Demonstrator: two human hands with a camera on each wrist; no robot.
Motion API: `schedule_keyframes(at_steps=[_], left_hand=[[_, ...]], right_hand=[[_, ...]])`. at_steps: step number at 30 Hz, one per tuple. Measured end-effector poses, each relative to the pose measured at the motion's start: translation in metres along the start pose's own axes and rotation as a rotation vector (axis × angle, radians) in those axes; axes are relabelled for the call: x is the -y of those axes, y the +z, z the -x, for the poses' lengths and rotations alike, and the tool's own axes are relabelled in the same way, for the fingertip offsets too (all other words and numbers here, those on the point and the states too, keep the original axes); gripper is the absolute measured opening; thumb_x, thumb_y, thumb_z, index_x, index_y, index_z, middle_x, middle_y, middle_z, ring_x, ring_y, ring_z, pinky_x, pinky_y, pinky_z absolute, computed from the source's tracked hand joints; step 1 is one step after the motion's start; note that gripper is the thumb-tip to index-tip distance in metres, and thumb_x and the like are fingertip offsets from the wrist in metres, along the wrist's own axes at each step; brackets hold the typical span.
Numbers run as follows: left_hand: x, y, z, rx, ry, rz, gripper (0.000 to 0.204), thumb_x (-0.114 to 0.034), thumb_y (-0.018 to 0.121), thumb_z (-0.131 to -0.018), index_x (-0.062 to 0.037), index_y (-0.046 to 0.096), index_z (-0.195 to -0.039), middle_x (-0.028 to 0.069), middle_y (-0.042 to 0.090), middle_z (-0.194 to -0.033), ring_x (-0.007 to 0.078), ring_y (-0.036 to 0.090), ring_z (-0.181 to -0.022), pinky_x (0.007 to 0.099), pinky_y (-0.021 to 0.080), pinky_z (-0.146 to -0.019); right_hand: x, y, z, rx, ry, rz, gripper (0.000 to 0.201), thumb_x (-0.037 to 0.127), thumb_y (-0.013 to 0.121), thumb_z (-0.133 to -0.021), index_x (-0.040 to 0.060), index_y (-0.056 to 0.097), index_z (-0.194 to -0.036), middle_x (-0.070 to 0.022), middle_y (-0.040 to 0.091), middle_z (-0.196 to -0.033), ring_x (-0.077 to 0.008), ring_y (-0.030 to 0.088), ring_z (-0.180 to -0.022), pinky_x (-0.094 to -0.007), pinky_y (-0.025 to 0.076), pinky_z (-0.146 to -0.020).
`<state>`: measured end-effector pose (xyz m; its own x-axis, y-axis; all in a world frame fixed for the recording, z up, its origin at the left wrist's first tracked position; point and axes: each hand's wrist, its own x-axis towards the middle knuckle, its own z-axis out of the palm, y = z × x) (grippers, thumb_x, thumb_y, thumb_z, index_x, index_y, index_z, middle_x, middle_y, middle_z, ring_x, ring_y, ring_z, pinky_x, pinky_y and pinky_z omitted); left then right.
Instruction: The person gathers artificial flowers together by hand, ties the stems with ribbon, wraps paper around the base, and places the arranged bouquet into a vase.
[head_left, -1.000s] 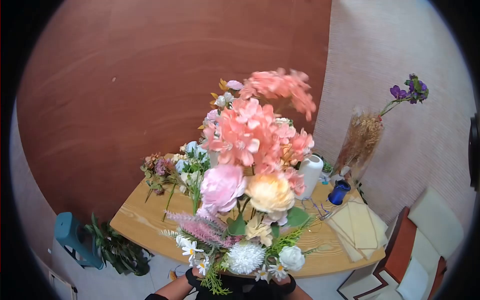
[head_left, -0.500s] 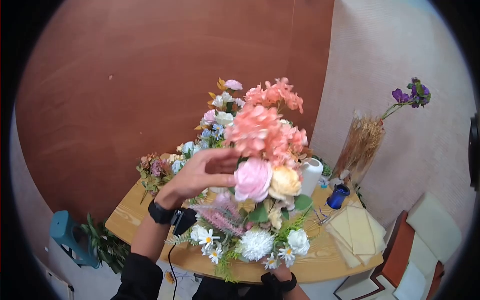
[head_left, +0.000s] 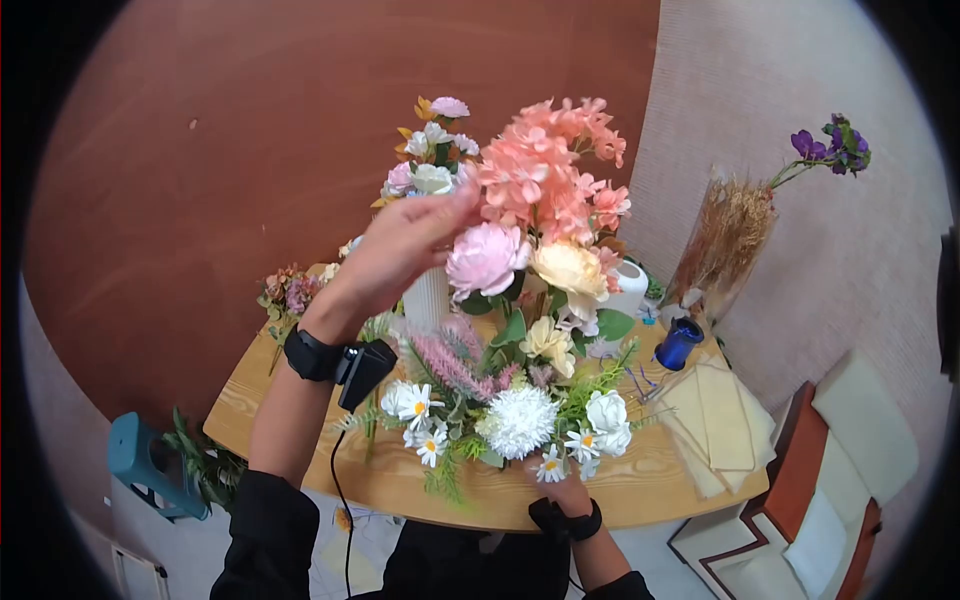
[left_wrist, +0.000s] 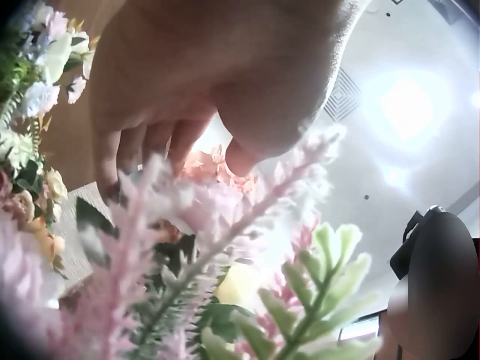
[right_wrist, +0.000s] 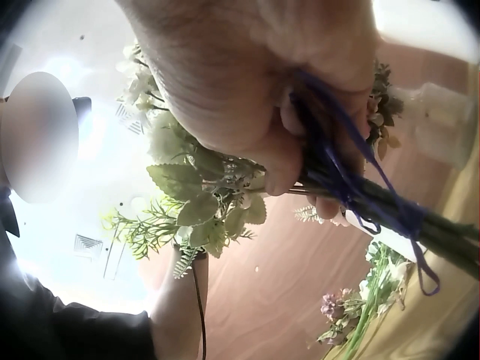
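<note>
My right hand grips the stems of a bouquet of artificial flowers, below the blooms. A blue-purple ribbon is wound round the stems, with loose loops hanging. At the top of the bouquet stand coral blooms, above a pink peony and a peach one. A white pompom flower, daisies and pink sprigs fill the lower part. My left hand is raised beside the coral blooms, its fingers extended at their left edge, just above the peony.
A ribbed white vase with flowers stands behind the bouquet on the wooden table. To the right are a white vase, a blue ribbon spool, wrapping sheets and a tall glass vase of dried stems. Loose flowers lie at the left.
My left hand has come up from below the bouquet to the coral blooms' left side, rising further since half a second ago. The right hand keeps its grip on the stems.
</note>
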<state>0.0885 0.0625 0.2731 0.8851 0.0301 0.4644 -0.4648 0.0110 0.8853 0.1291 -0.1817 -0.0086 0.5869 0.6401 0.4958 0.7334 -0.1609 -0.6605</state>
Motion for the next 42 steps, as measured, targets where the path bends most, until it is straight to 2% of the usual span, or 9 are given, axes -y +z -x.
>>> schedule_keyframes(at_steps=[6,9,11,13,16,20,26,30,42], left_hand=[[0.051,-0.047,0.030,-0.184,-0.118,0.035,0.044,-0.038,0.046,-0.093,0.0012,0.056,-0.111,0.0124,0.062,-0.107,0.0180,0.062,-0.095,0.0293,0.047,-0.080],[0.147,-0.082,0.076,-0.333,-0.238,-0.442,0.036,-0.006,0.060,-0.070,0.0018,0.058,-0.104,0.0067,0.062,-0.088,0.0141,0.056,-0.075,0.0283,0.046,-0.070],[0.191,-0.068,0.143,-0.212,-0.237,-0.624,0.032,-0.002,0.060,-0.072,0.0008,0.055,-0.104,0.0087,0.059,-0.095,0.0165,0.056,-0.082,0.0279,0.047,-0.074],[0.209,-0.046,0.182,-0.038,-0.443,-0.112,0.032,-0.006,0.061,-0.077,-0.0002,0.053,-0.107,0.0087,0.059,-0.099,0.0182,0.055,-0.091,0.0333,0.045,-0.082],[0.250,0.000,0.204,0.076,-0.208,-0.341,0.037,-0.010,0.064,-0.079,-0.0010,0.051,-0.112,0.0051,0.060,-0.103,0.0196,0.056,-0.093,0.0335,0.045,-0.084],[0.195,0.072,0.166,-0.046,-0.550,-0.038,0.041,-0.014,0.071,-0.076,0.0015,0.054,-0.109,0.0088,0.060,-0.102,0.0182,0.055,-0.092,0.0337,0.044,-0.083],[0.244,0.065,0.170,-0.099,-0.130,-0.606,0.050,-0.012,0.072,-0.074,0.0014,0.048,-0.116,0.0120,0.057,-0.111,0.0232,0.053,-0.102,0.0358,0.041,-0.089],[0.215,0.080,0.166,-0.211,-0.354,-0.322,0.047,-0.016,0.073,-0.074,0.0004,0.052,-0.113,0.0127,0.059,-0.107,0.0252,0.055,-0.098,0.0355,0.042,-0.087],[0.248,0.067,0.191,-0.098,-0.078,-0.866,0.027,-0.019,0.060,-0.079,-0.0043,0.061,-0.102,0.0139,0.063,-0.099,0.0295,0.059,-0.091,0.0380,0.046,-0.081]], right_hand=[[-0.001,0.000,0.003,-0.023,0.064,-0.053,0.008,0.009,0.054,-0.078,0.0049,0.060,-0.079,-0.0099,0.062,-0.081,-0.0252,0.057,-0.080,-0.0362,0.045,-0.074],[-0.007,0.003,0.002,-0.042,0.029,0.069,0.026,0.015,0.066,-0.078,0.0040,0.058,-0.100,-0.0103,0.062,-0.096,-0.0221,0.060,-0.087,-0.0343,0.047,-0.074],[-0.005,0.005,-0.007,-0.026,0.091,0.032,0.024,0.016,0.066,-0.079,0.0035,0.058,-0.099,-0.0094,0.062,-0.093,-0.0211,0.060,-0.084,-0.0336,0.047,-0.071],[-0.007,0.010,-0.009,-0.042,0.113,0.066,0.019,0.016,0.066,-0.079,0.0028,0.059,-0.091,-0.0064,0.063,-0.080,-0.0185,0.061,-0.074,-0.0308,0.047,-0.064],[0.001,0.011,-0.008,-0.139,0.072,-0.243,0.014,0.015,0.066,-0.079,0.0038,0.061,-0.086,-0.0065,0.061,-0.073,-0.0190,0.060,-0.070,-0.0308,0.047,-0.062],[0.008,0.010,-0.013,-0.169,0.153,-0.269,0.013,0.015,0.066,-0.078,0.0049,0.061,-0.086,-0.0067,0.062,-0.074,-0.0194,0.061,-0.070,-0.0319,0.047,-0.063],[-0.006,0.010,-0.011,-0.135,0.103,-0.054,0.028,0.020,0.068,-0.079,0.0027,0.060,-0.099,-0.0073,0.065,-0.089,-0.0180,0.062,-0.082,-0.0302,0.049,-0.072],[-0.006,0.008,-0.009,-0.012,0.204,-0.217,0.027,0.019,0.066,-0.081,0.0019,0.060,-0.101,-0.0078,0.064,-0.093,-0.0194,0.061,-0.087,-0.0308,0.048,-0.078],[-0.016,0.028,0.021,-0.059,0.299,-0.211,0.031,0.022,0.066,-0.079,0.0026,0.059,-0.102,-0.0083,0.065,-0.090,-0.0213,0.062,-0.085,-0.0361,0.047,-0.074]])
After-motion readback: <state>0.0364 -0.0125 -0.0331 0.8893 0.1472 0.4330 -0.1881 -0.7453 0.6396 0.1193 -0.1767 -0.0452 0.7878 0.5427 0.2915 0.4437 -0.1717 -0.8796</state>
